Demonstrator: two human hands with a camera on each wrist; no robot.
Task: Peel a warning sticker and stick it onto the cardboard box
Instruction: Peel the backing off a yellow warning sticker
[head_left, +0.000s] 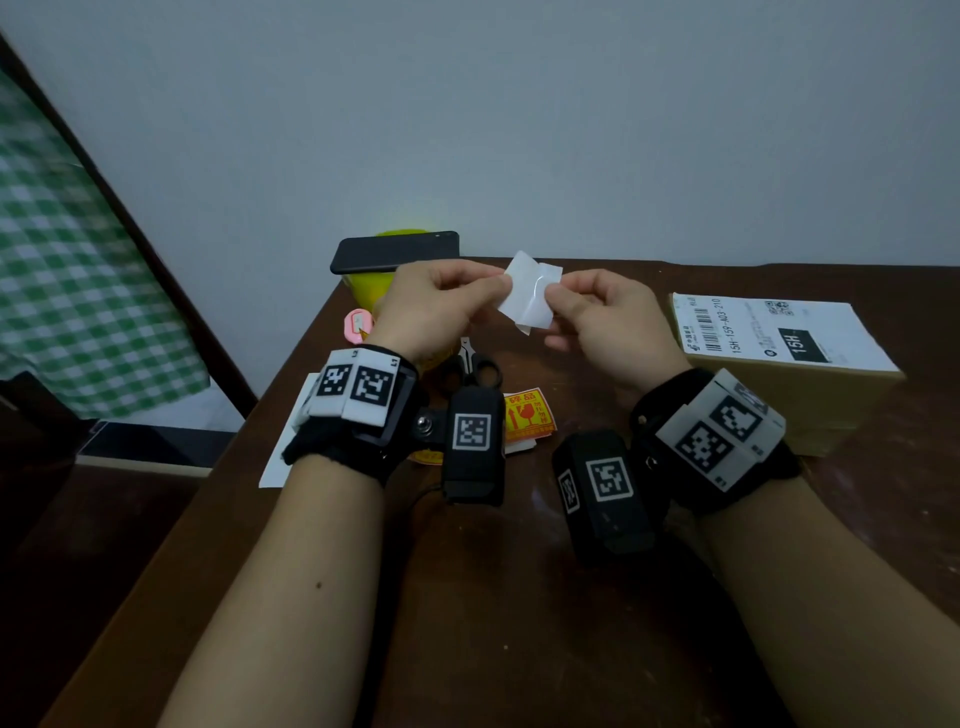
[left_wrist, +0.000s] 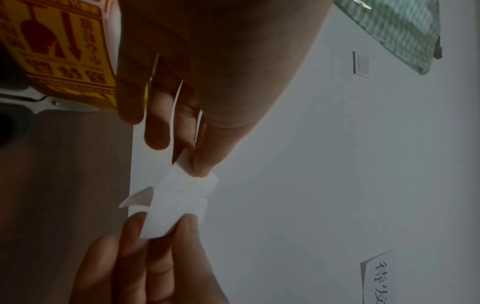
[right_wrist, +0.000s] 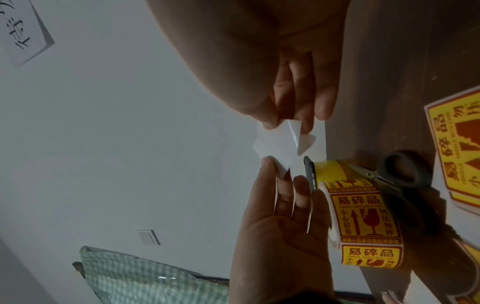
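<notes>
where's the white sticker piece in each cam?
Head: white sticker piece upper centre, pinched between left hand and right hand.
Left wrist: lower centre.
Right wrist: centre.
Shared landmark: yellow sticker roll, top left versus lower right.

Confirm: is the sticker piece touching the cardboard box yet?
Apart. The head view shows the sticker piece pinched in the air between the left hand and right hand, with bare table before the cardboard box.

Bare table (head_left: 519, 597) is seen below the wrists; farther on, passage is blocked by scissors (head_left: 475, 369), sticker roll (right_wrist: 363, 216) and cardboard box (head_left: 779, 358).
</notes>
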